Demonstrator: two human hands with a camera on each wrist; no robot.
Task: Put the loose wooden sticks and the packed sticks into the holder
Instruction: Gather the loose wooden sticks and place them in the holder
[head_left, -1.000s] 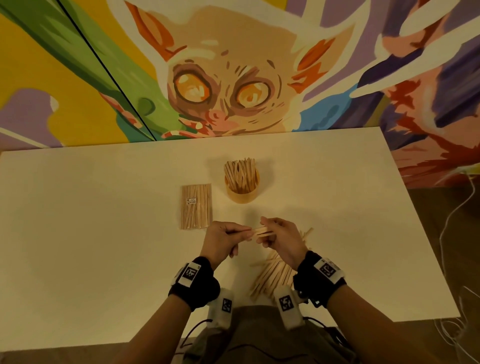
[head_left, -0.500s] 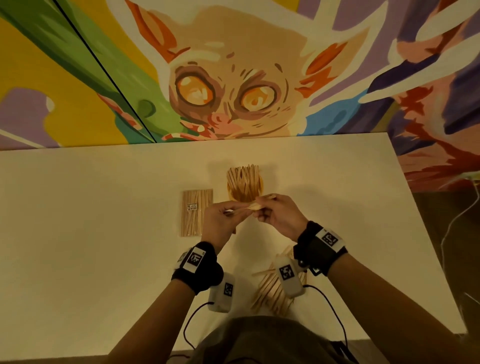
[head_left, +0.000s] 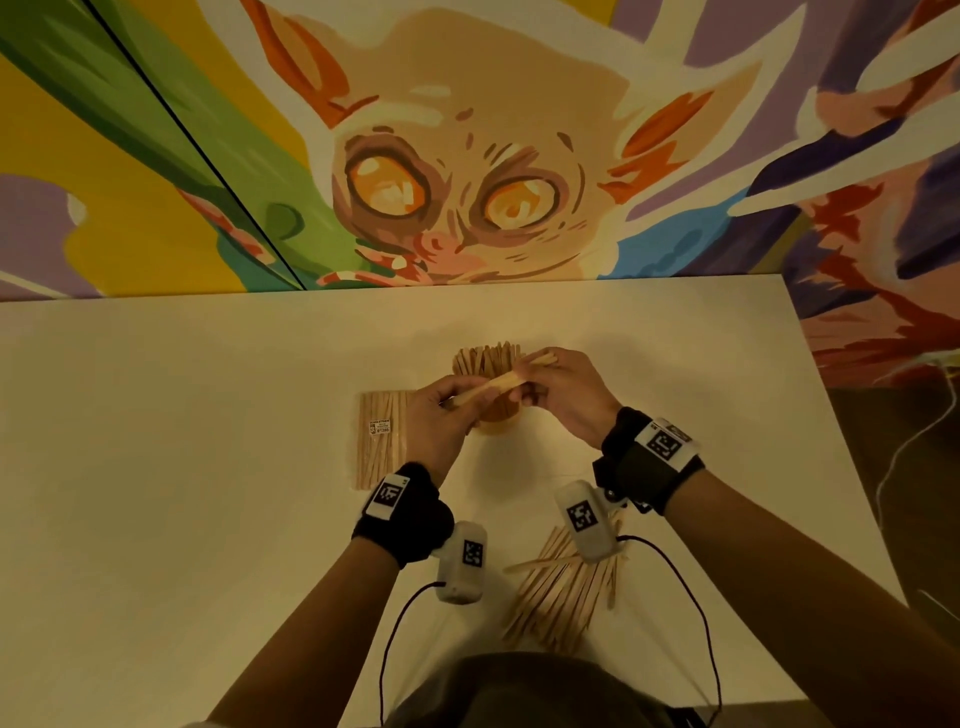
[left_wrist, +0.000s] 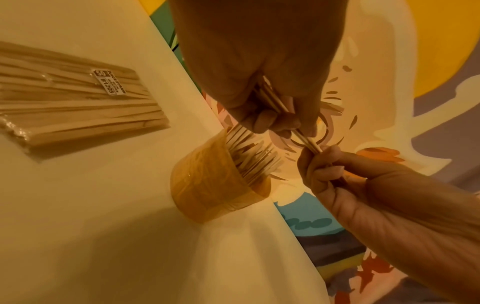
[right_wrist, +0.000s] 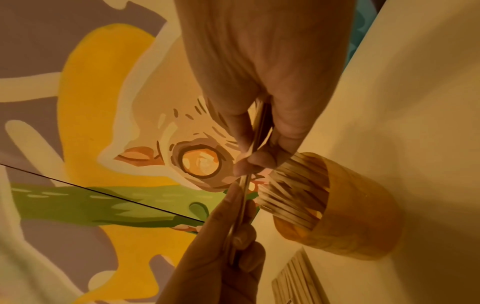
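Observation:
Both hands hold a small bunch of loose wooden sticks (head_left: 493, 387) level, just above the holder. My left hand (head_left: 452, 410) pinches its left end and my right hand (head_left: 540, 382) grips its right end. The amber holder (head_left: 498, 418) stands mid-table, stuffed with upright sticks (head_left: 485, 358), and is partly hidden by my hands. The left wrist view shows the bunch (left_wrist: 307, 143) crossing beside the holder (left_wrist: 207, 191). A clear-wrapped pack of sticks (head_left: 376, 441) lies flat left of the holder. A pile of loose sticks (head_left: 561, 587) lies near the front edge.
The white table (head_left: 182, 467) ends at a painted mural wall (head_left: 441, 156) behind the holder. Its right edge drops to the floor, where cables (head_left: 904, 457) lie. Black wrist-camera leads (head_left: 395, 629) hang over the front edge.
Both hands have carried the bunch of sticks away from the loose pile, forward across the table, to just above the holder. The pack and the pile have stayed put.

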